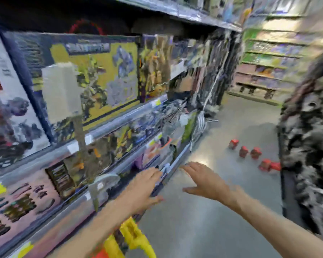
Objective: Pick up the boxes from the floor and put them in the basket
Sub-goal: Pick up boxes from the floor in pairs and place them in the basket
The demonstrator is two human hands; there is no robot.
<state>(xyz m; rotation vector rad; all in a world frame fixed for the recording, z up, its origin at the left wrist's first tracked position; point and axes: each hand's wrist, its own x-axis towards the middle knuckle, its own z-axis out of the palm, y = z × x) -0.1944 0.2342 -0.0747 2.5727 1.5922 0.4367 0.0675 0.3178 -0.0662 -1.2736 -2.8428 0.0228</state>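
Toy shelves (93, 127) run down the left side of the aisle, stacked with large picture boxes, and serve as the landmark here. At the bottom edge of the frame, just out from the lowest shelf, a yellow object (136, 237) shows beneath the left forearm; the frame is smeared, so it may be the rim of the basket, but that cannot be told for sure.

The left hand (144, 187) reaches forward close against the front edge of the lowest shelf, palm down, its fingers (155, 173) spread and straight, holding nothing. The right hand (205, 180) reaches out farther from the shelves, over bare grey floor (203, 229), also palm down with its fingers stretched wide and empty.

The small red boxes (254, 155) lie on the floor farther down the aisle, well beyond both hands and away from the shelf base. They sit in a loose line: one nearest the shelves, two close together past it, and two more touching or nearly so at the far end.

On the far right, opposite the shelves, a dark, mottled black-and-white mass (309, 155) fills the frame edge; it is too blurred to identify.
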